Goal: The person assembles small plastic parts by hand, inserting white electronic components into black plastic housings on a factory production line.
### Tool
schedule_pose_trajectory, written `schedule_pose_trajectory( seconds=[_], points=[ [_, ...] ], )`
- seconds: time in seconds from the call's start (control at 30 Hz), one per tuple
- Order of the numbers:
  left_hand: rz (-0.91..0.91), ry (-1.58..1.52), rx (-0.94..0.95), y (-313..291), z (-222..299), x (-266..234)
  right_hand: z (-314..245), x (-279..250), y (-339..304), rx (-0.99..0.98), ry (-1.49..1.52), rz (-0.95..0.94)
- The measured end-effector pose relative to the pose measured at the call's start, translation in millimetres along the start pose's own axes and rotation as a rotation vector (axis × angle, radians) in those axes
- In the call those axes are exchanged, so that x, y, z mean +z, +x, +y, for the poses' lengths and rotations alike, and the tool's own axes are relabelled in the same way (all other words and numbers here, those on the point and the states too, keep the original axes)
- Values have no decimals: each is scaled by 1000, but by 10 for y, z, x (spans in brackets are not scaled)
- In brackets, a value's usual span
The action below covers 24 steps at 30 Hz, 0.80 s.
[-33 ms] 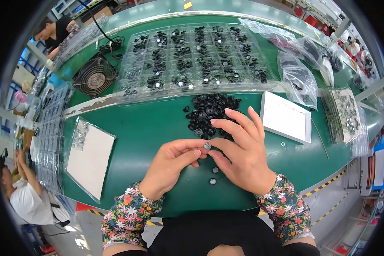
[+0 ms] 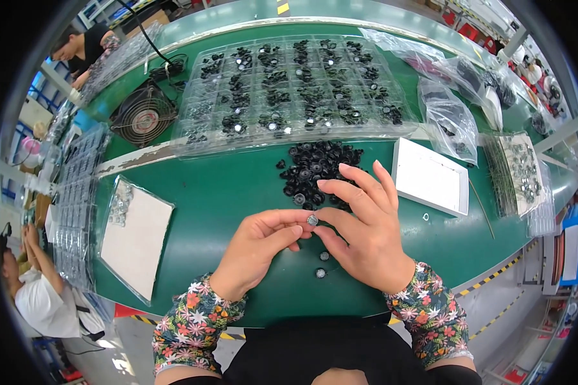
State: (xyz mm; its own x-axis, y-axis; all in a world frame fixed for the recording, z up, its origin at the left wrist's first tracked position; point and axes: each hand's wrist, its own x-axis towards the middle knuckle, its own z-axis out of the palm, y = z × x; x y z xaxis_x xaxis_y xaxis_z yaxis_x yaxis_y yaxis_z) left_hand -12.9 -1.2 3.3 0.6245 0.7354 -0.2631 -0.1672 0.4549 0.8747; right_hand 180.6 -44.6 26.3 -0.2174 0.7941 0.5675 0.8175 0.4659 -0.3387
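Note:
My left hand (image 2: 259, 247) is closed, its fingertips at a small round black part with a pale, glittery face (image 2: 312, 219). From the other side, the thumb and index finger of my right hand (image 2: 367, 234) pinch toward this same part, while its other fingers stay raised and spread. Just beyond my fingertips lies a pile of small round black parts (image 2: 315, 168). Two more pale-faced round parts, one here (image 2: 324, 255) and a nearer one (image 2: 320, 273), rest on the green table (image 2: 199, 237) below my right thumb.
Behind the pile, a clear compartment tray (image 2: 289, 83) holds many black parts. A white shallow box (image 2: 432, 176) sits to the right, a bagged pale board (image 2: 135, 240) to the left. A black fan (image 2: 144, 115), plastic bags (image 2: 447, 115) and a stacked board with small parts (image 2: 523, 170) stand around.

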Motion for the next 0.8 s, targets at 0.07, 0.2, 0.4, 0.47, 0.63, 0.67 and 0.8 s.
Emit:
schedule_pose_trajectory(
  seconds=[0.07,0.2,0.4,0.47,0.63,0.67,0.8],
  points=[
    [-6,26,14,4,3,13,8,4,-5,-5,-1,4],
    [6,63,15,-3,29,36,20,14,-1,-28,-6,24],
    [-3,137,19,-12,49,-15,48,47,0,-60,35,25],
    [-8,154,17,-9,65,-19,52,52,0,-64,43,27],
    [-15,183,11,-19,82,-16,59,69,-2,-108,105,16],
    [-14,188,12,-18,80,-11,57,61,-2,-114,99,19],
    [10,283,100,-3,11,8,89,48,4,-144,70,33]
  ],
)
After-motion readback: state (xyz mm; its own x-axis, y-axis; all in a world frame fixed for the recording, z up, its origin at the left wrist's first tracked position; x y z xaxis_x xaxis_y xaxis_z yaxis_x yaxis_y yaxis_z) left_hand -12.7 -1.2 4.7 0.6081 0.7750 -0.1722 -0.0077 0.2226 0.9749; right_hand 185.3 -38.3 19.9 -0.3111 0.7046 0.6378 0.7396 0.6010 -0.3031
